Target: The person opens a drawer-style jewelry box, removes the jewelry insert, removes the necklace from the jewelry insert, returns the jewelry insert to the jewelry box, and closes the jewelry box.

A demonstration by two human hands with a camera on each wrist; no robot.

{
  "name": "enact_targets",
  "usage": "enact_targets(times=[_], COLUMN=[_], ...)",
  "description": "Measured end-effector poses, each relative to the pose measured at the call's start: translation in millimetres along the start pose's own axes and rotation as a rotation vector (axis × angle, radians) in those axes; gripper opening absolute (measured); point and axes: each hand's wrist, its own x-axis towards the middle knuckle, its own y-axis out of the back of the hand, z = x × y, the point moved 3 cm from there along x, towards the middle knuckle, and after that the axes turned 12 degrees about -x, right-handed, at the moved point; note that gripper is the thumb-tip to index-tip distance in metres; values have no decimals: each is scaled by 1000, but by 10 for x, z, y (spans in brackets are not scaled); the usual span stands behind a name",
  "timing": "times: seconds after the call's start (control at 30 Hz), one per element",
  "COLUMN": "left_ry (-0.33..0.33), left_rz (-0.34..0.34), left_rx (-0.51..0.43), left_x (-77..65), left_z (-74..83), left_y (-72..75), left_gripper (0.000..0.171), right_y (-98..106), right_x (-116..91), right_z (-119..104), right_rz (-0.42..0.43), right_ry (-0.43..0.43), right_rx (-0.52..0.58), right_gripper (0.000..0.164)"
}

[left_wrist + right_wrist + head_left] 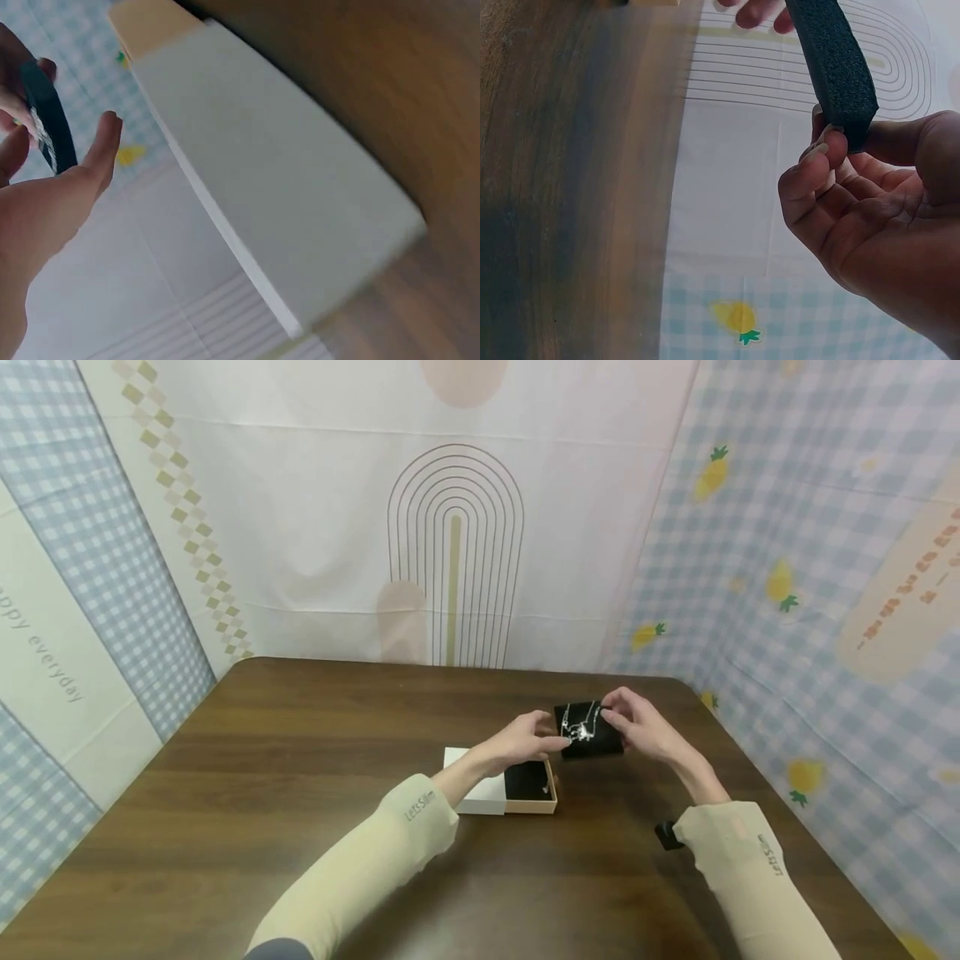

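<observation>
A black foam jewellery pad (pixel 611 745) with a silver chain necklace (pixel 582 732) across its face is held up above the table. My right hand (pixel 640 724) pinches the pad at its right edge, thumb on the front. The right wrist view shows the thick foam edge (pixel 840 67) between thumb and curled fingers (pixel 832 150). My left hand (pixel 525 739) is at the pad's left side, thumb tip near the necklace's lower end and fingers (pixel 105 146) extended. Under my left wrist lies a slide-open box with a white sleeve (pixel 483 795) and a tan, black-lined tray (pixel 532 807).
A small black object (pixel 666 835) lies beside my right sleeve on the brown wooden table (pixel 300 760). Patterned cloth (pixel 315 527) hangs behind the table, and blue checked cloth (pixel 765 693) runs along the right side.
</observation>
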Motion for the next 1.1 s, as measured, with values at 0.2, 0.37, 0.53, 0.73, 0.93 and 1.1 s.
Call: enact_targets(times=[0.2,0.37,0.53,0.73,0.93,1.1], left_ry=[26,23,20,10,17,20], left_rz=[69,149,182,226,246,226], left_rx=[-357,-463,-484,-492,-497,-501], left_x=[80,99,89,90,97,77], left_z=[-21,-55,-68,-69,-83,-69], left_y=[-150,-176,-168,-172,-211,-233], left_gripper=[67,64,61,59,59,58], right_y=[2,0,-10,37,84,-16], right_x=[-11,-17,-14,-4,1,18], right_z=[16,7,21,-3,-161,-339], right_rz=[12,14,9,90,296,212], right_ry=[-15,-16,-28,-60,-51,8], right_rx=[-3,-1,7,-84,-245,-265], right_gripper=[26,27,28,32,20,12])
